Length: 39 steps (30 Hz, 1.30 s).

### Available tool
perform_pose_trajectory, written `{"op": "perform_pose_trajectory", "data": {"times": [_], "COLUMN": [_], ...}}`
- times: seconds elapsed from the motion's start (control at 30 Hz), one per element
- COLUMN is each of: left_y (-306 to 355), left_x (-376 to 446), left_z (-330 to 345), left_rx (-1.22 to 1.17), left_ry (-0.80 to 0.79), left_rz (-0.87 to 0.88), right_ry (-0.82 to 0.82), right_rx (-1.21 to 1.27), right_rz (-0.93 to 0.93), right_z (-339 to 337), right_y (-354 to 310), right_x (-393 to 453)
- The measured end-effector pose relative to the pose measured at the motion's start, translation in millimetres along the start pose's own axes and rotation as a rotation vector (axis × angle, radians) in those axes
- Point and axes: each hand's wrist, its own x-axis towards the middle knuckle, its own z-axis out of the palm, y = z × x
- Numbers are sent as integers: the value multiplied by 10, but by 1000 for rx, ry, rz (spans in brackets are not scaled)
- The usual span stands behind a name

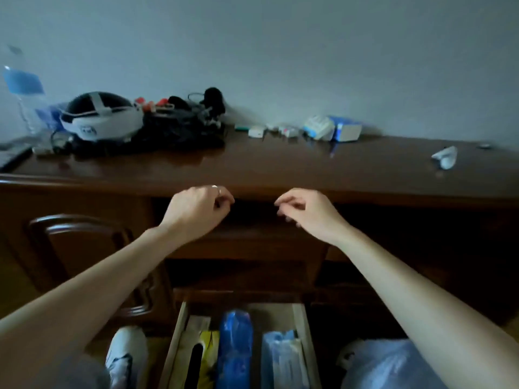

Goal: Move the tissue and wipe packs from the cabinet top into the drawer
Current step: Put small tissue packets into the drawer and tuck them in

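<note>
Fingers (224, 200) of the left hand (196, 211) were loosely curled with nothing held, a ring seen on one; the right hand (306, 211) was curled the same way and held nothing. Both hands were raised in front of the cabinet's front edge, apart from each other. Tissue and wipe packs (331, 127) were left on the surface (280, 161) near the wall, right of centre. Below, the drawer (177, 341) was pulled open, with a blue pack (236, 346) laid inside.

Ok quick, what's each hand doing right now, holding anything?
Left hand: fingers loosely curled, holding nothing.
Right hand: fingers loosely curled, holding nothing.
</note>
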Motion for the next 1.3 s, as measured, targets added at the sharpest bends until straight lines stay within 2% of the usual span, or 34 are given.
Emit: {"op": "perform_pose_trajectory", "data": {"times": [0.07,0.1,0.2,0.33,0.47,0.67,0.83,0.93,1.0,1.1,1.2,1.3], "left_y": [36,37,-21,-128,-160,-226,-501,-596,-609,-590,-535,-474], "left_x": [294,429,820,1417,2158,3215,3867,4077,4147,4151,4020,3701], "left_z": [-138,-165,-96,164,498,1199,1771,1901,1905,1841,1723,1562], "left_rx": [-30,-37,-23,-10,-8,-28,35,32,3,-46,-67,-114], "left_ry": [51,43,-5,-63,-52,-51,-225,-118,-58,-46,-70,-117], "left_rz": [-4,-9,-19,-34,-48,-66,-24,0,14,-4,-29,-148], "right_ry": [204,225,90,173,99,135,141,7,15,100,126,109], "right_rx": [-217,-298,-472,-633,-648,-590,-653,-701,-738,-652,-573,-493], "right_rz": [-43,-16,105,80,147,176,144,221,251,254,224,188], "right_z": [-279,-365,-458,-464,-490,-413,-325,-211,-134,-167,-249,-302], "right_y": [-6,37,224,310,445,866,1108,1319,1447,1456,1371,1294], "right_x": [239,364,731,1249,1913,3044,4188,4681,4799,4786,4534,4025]}}
